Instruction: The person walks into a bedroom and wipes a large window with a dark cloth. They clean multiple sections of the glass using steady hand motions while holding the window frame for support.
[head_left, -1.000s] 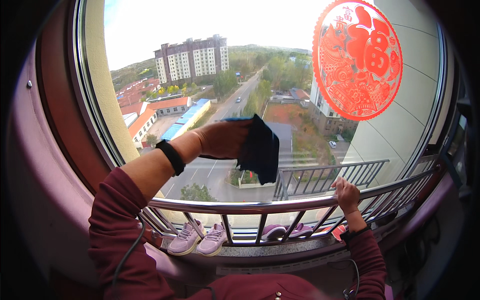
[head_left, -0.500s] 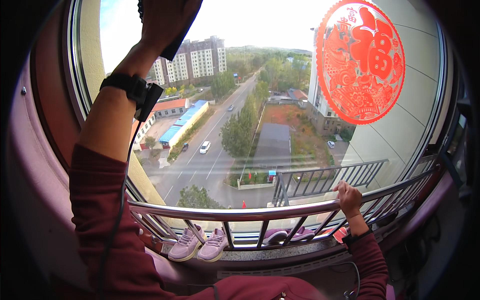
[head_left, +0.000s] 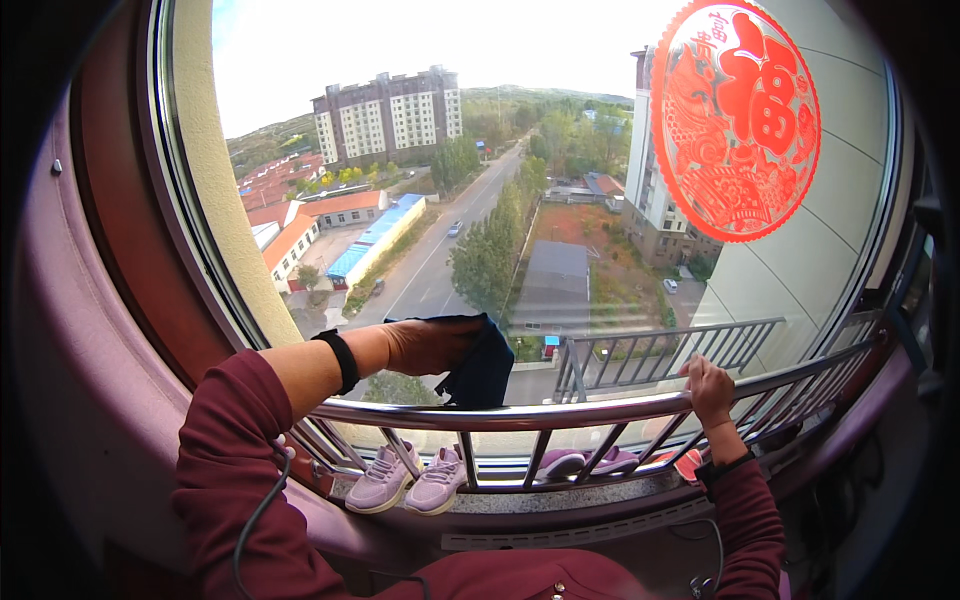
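My left hand (head_left: pixel 430 345) presses a dark blue cloth (head_left: pixel 485 365) against the window pane (head_left: pixel 420 230), just above the railing. Its fingers are partly hidden behind the cloth. Down at the right, my right hand (head_left: pixel 710 388) is closed at the top rail of the metal railing (head_left: pixel 600 408); the rail seems to lie within its grip. Both forearms wear dark red sleeves, with a black band at each wrist.
On the stone sill behind the bars stand light purple sneakers (head_left: pixel 437 480) and darker purple shoes (head_left: pixel 612 461). A round red paper-cut decoration (head_left: pixel 737 120) sticks to the glass at the upper right. A brown frame (head_left: pixel 130 200) borders the left side.
My left hand has come down from the top of the pane to just above the railing, cloth still in it. My right hand stays at the rail.
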